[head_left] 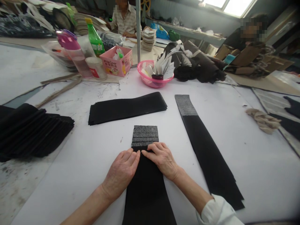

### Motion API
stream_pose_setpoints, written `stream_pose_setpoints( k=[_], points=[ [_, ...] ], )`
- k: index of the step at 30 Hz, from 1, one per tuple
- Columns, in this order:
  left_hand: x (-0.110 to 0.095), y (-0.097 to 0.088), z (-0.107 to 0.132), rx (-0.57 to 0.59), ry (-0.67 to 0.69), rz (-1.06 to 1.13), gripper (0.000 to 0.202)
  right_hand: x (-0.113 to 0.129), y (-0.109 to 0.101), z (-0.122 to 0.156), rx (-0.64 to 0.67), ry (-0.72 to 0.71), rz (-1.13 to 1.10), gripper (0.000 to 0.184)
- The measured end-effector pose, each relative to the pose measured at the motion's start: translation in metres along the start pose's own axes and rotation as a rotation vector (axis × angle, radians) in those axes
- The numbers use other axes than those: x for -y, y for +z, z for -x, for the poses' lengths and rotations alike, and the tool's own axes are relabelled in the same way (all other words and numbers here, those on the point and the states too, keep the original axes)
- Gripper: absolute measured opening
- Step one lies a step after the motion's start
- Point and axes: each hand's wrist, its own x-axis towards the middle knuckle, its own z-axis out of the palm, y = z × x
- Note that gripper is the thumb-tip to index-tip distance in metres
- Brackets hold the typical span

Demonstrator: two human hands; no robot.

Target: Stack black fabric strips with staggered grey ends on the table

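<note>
A wide black fabric strip (146,190) lies lengthwise in front of me, running off the bottom of the view. At its far end a speckled grey band (145,133) shows in several stepped rows. My left hand (123,170) is closed at the strip's left edge, its thumb and fingertips pressed onto the black just below the band. From the other side my right hand (162,159) grips the same place, fingers curled and thumb near the left thumb. What lies under the fingertips is hidden.
Folded black strips (127,107) lie beyond my hands, with a long grey-ended stack (208,150) to the right and a black pile (35,134) at left. A pink basin (154,82), pink box (117,62), green bottle (95,40) and crumpled beige cloth (262,120) stand or lie farther off. Two people are beyond.
</note>
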Motion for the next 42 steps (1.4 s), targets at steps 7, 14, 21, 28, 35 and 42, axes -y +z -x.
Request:
stream_pose_setpoints(
  k=[7, 14, 21, 28, 35, 42],
  points=[
    [0.000, 0.002, 0.003, -0.004, -0.001, 0.012, 0.030, -0.001, 0.000, -0.001, 0.030, -0.013, 0.010, 0.022],
    [0.001, -0.004, -0.005, 0.076, 0.012, 0.026, 0.034, -0.001, -0.002, -0.001, 0.019, -0.009, 0.020, 0.021],
    [0.008, -0.009, -0.006, 0.200, 0.028, 0.029, 0.040, -0.016, -0.016, 0.003, 0.059, -0.051, 0.001, 0.019],
    [0.003, -0.014, -0.015, 0.236, 0.066, -0.029, 0.042, -0.013, -0.021, 0.006, 0.102, -0.071, 0.035, 0.021],
    [-0.003, -0.012, -0.023, 0.242, 0.115, -0.022, 0.039, -0.011, -0.018, 0.008, 0.073, -0.061, 0.042, 0.022],
    [-0.004, -0.012, -0.024, 0.269, 0.110, -0.025, 0.046, -0.029, -0.019, 0.017, 0.056, -0.044, 0.012, 0.018]
  ],
)
